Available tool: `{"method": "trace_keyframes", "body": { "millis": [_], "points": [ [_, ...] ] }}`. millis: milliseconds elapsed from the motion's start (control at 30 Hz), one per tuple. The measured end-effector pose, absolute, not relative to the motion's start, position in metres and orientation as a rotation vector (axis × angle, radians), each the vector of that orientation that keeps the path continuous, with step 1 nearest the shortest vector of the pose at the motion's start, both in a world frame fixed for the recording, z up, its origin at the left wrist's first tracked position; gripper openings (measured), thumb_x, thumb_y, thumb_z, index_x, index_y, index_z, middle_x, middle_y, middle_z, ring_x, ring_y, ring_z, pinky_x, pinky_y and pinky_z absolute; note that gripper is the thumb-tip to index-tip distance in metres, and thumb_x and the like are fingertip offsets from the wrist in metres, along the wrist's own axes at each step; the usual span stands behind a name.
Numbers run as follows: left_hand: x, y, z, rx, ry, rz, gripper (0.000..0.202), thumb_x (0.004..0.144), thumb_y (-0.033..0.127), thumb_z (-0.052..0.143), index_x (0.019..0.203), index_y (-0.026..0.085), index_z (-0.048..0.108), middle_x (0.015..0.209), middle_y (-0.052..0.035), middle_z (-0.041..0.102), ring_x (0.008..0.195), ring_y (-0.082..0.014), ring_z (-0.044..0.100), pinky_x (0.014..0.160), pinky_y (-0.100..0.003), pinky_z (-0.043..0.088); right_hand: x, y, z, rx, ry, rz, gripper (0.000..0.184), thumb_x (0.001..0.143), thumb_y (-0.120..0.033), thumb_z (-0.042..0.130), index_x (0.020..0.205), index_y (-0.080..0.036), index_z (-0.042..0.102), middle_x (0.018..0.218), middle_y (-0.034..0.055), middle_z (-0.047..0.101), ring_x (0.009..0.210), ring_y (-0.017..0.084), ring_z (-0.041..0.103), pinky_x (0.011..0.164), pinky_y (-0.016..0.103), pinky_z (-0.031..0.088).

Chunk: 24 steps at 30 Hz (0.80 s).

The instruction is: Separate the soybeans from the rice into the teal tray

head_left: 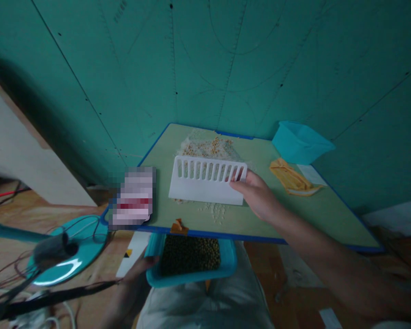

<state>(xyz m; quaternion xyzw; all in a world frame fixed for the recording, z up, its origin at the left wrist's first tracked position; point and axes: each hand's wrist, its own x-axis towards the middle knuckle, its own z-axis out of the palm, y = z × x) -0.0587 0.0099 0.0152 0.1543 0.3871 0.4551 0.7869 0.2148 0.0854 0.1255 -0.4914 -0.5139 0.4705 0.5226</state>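
Note:
My right hand grips the right end of a white slotted plastic panel, thumb on its near face and fingers through the slots. The panel is above the table, its row of slots toward the wall. Behind it lie scattered white grains and yellowish beans; some pale grains lie on its near side. Below the table's front edge, my left hand is closed on the left rim of a blue plastic basin. Dark green and yellowish beans fill the basin's bottom.
A blue bin stands at the table's back right, beside a yellow cloth. A blurred-out flat object lies at the left edge. Brown tape sits on the front edge. A round teal base and cables are on the floor at left.

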Motion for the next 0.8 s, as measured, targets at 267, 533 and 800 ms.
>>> {"method": "trace_keyframes", "body": {
  "millis": [267,533,800],
  "points": [
    [-0.0571,0.0081,0.0150,0.310,0.770,0.971,0.041,0.080,0.012,0.054,0.113,0.029,0.071,0.117,-0.0004,0.076,0.103,-0.0255,0.070,0.085,-0.035,0.057,0.2138,0.0890,0.1246,-1.146,-1.205,1.144,0.015,0.066,-0.023,0.062,0.080,-0.023,0.057,0.076,-0.0034,0.060,0.077,0.018,0.054,0.077,0.035,0.039],
    [-0.0560,0.0082,0.0152,0.293,0.806,0.964,0.042,0.080,0.012,0.055,0.115,0.029,0.069,0.112,-0.0030,0.078,0.102,-0.0260,0.071,0.082,-0.037,0.058,0.2128,0.0897,0.1226,-1.174,-1.227,1.145,0.017,0.067,-0.023,0.061,0.084,-0.023,0.058,0.078,-0.0030,0.061,0.077,0.018,0.055,0.081,0.037,0.040],
    [-0.0545,0.0086,0.0177,0.314,0.778,0.974,0.053,0.080,0.012,0.054,0.131,0.027,0.057,0.123,-0.0051,0.073,0.115,-0.0300,0.063,0.092,-0.041,0.053,0.2115,0.0858,0.1247,-1.214,-1.212,1.162,0.018,0.065,-0.025,0.063,0.083,-0.023,0.059,0.079,-0.0017,0.062,0.081,0.020,0.057,0.082,0.037,0.041]
  ]
}}
